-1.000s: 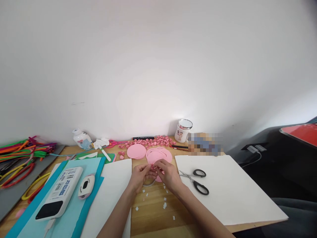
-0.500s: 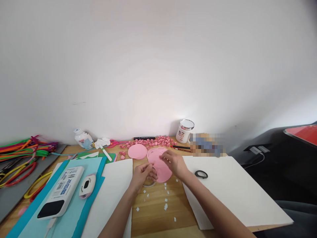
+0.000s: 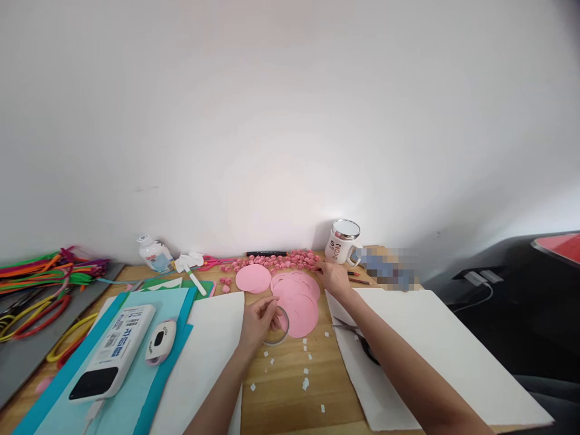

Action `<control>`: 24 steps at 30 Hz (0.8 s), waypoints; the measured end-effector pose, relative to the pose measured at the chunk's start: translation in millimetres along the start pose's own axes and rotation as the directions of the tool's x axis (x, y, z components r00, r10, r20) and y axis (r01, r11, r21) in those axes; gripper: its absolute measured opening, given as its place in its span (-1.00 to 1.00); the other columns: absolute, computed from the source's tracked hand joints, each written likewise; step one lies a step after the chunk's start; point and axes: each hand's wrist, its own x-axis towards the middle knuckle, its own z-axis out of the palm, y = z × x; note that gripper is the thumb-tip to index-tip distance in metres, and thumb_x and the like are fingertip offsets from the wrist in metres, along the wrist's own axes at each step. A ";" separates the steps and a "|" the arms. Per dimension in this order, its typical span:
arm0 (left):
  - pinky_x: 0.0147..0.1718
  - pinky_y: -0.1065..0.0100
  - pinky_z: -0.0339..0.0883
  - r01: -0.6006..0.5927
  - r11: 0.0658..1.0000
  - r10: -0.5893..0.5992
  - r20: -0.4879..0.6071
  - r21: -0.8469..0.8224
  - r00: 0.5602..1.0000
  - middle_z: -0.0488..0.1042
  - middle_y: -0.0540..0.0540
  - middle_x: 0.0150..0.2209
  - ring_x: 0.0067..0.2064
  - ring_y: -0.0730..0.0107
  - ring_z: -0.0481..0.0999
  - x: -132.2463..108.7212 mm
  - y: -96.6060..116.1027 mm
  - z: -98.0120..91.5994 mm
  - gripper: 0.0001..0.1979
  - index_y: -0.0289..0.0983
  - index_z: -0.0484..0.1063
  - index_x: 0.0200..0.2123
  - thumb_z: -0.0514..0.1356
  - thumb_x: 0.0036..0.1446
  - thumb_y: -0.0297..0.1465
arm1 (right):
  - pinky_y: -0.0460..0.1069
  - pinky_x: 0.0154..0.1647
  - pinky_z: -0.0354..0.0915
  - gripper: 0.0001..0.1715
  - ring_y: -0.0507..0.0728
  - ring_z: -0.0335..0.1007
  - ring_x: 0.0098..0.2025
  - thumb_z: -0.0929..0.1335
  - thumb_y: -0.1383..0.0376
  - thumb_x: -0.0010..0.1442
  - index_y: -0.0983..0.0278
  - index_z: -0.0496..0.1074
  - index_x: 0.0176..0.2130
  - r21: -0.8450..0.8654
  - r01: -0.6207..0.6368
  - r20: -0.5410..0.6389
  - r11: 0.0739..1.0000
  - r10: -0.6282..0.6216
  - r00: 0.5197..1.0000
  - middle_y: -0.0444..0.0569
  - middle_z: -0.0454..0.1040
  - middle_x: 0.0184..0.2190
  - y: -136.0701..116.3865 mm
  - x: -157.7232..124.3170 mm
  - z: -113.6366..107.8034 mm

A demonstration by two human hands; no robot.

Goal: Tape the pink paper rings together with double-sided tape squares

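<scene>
My left hand (image 3: 259, 320) is closed, thumb and forefinger together above a clear ring like a tape roll (image 3: 275, 342). What the fingers pinch, if anything, is too small to tell. Pink paper circles (image 3: 296, 317) lie overlapped just beyond it, beside a separate pink circle (image 3: 252, 278). Out at the right end of a heap of small crumpled pink balls (image 3: 276, 262), my right hand (image 3: 333, 277) has its fingertips drawn together. Whether a ball is between them is hidden. Below my right forearm lie scissors (image 3: 347, 327), their black handle partly covered.
A white mug (image 3: 343, 241) stands by the wall, near pencils (image 3: 360, 281) and a black marker (image 3: 266, 254). White sheets (image 3: 453, 356) flank the wooden table, small white scraps (image 3: 306, 383) between them. On blue folders at left rest a white power bank (image 3: 113, 353) and a small white device (image 3: 161, 341).
My right hand has moved away from the pink circles, forward and right to the heap of balls. The scissors' blades have come into view. My left hand has stayed nearly in place.
</scene>
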 end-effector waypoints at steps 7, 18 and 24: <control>-0.23 0.20 0.31 -0.320 0.764 0.380 0.010 0.560 0.925 0.50 -0.11 -0.28 -0.24 0.24 0.44 2.6 -13.7 -7.0 -0.78 -0.24 0.46 -0.26 0.12 -0.03 -0.44 | -0.11 -0.45 0.09 -0.76 0.10 0.36 -0.31 0.24 0.35 0.10 0.25 0.40 -0.21 0.032 -0.037 0.018 0.999 0.037 0.999 0.05 0.43 -0.23 -11.3 -14.4 -14.5; -0.21 0.22 0.23 -0.379 0.601 0.433 0.113 0.704 0.895 0.43 -0.10 -0.22 -0.21 0.31 0.36 10.8 -23.1 -18.7 -0.33 -0.26 0.35 -0.08 -0.08 -0.30 -0.78 | -0.09 -0.35 0.15 -0.56 0.05 0.32 -0.38 0.40 0.40 -0.19 0.35 0.37 -0.21 0.296 -0.079 0.298 0.952 -0.014 0.955 0.05 0.38 -0.28 -52.2 -63.5 -3.4; -0.31 0.28 0.23 -0.299 0.561 0.398 0.065 0.772 0.915 0.40 -0.09 -0.36 -0.29 0.29 0.35 7.5 -14.4 -16.5 -0.40 -0.29 0.41 -0.18 -0.06 -0.33 -0.77 | -0.11 -0.34 0.14 -0.60 0.03 0.31 -0.38 0.38 0.44 -0.19 0.31 0.39 -0.24 0.326 -0.110 0.304 0.939 0.005 0.953 0.00 0.37 -0.31 -52.9 -62.8 -3.0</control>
